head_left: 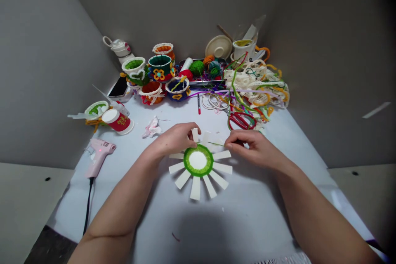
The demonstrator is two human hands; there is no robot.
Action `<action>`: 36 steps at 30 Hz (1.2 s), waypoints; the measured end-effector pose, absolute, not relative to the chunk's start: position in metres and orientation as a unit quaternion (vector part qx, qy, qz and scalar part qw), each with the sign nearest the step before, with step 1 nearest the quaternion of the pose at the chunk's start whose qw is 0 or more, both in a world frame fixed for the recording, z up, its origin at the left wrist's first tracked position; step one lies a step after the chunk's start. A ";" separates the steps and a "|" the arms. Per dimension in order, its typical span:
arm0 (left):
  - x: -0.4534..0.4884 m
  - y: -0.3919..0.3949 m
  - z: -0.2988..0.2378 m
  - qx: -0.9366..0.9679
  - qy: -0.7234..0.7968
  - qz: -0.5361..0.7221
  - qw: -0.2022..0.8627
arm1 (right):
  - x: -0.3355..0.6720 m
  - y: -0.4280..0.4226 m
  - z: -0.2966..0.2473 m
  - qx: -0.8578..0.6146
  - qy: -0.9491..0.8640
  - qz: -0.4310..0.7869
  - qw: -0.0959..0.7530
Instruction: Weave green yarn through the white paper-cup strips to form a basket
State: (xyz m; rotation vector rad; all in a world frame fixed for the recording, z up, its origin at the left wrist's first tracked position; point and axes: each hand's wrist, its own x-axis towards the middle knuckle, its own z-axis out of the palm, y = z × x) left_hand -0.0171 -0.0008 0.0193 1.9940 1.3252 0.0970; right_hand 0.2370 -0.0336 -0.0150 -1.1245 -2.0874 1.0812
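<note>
pinching paper disc (198,160) with left hand (177,138) at eleven o'clock, gripping yarn (216,144) with right hand (255,146) at two, risking bent strips (195,189) by overtugging.

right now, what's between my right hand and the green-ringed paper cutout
In the head view, a thin green strand reaches from your right hand toward the green-ringed paper cutout.
</note>
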 end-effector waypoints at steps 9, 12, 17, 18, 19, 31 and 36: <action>-0.022 0.003 0.023 0.737 0.521 0.099 0.420 | 0.229 -0.028 -0.029 -0.348 -0.779 0.494 0.167; -0.017 0.000 0.026 0.732 0.524 0.113 0.420 | 0.229 -0.030 -0.027 -0.395 -0.768 0.462 0.202; -0.014 0.000 0.029 0.728 0.538 0.127 0.407 | 0.224 -0.035 -0.028 -0.405 -0.693 0.543 0.247; -0.015 0.000 0.027 0.725 0.542 0.134 0.403 | 0.223 -0.035 -0.030 -0.404 -0.677 0.558 0.259; -0.016 0.001 0.026 0.722 0.547 0.144 0.399 | 0.223 -0.035 -0.031 -0.408 -0.663 0.564 0.275; -0.013 0.003 0.013 0.710 0.572 0.165 0.376 | 0.227 -0.030 -0.024 -0.462 -0.691 0.501 0.239; -0.016 0.002 0.019 0.716 0.559 0.094 0.408 | 0.225 -0.031 -0.025 -0.485 -0.711 0.471 0.193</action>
